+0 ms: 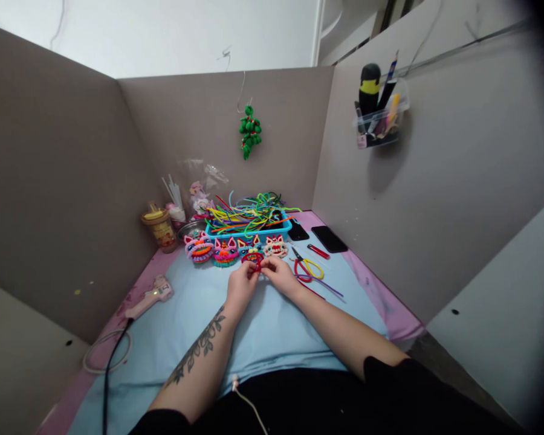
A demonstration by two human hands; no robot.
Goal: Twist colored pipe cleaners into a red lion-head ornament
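Note:
Between my two hands is a red pipe-cleaner ring [252, 257] with a strand across its middle. My left hand [242, 283] pinches its lower left side. The fingers of my right hand [277, 272] are closed on its lower right edge. Just behind stand several fuzzy animal heads made of pipe cleaners: a pink one [198, 248], a magenta and teal one [225, 251], a blue one [245, 243] partly hidden by the ring, and a cream one [276, 246]. Right of my right hand lie scissors [309, 269] with red and yellow handles and a purple pipe cleaner [321, 283].
A blue basket [249, 237] heaped with coloured pipe cleaners stands at the back. A pink glue gun [152, 297] with a cord lies left. On the right are a red cutter [318, 251] and a black phone [329, 239]. Grey partitions [226, 133] enclose the table; a cup [161, 231] stands back left.

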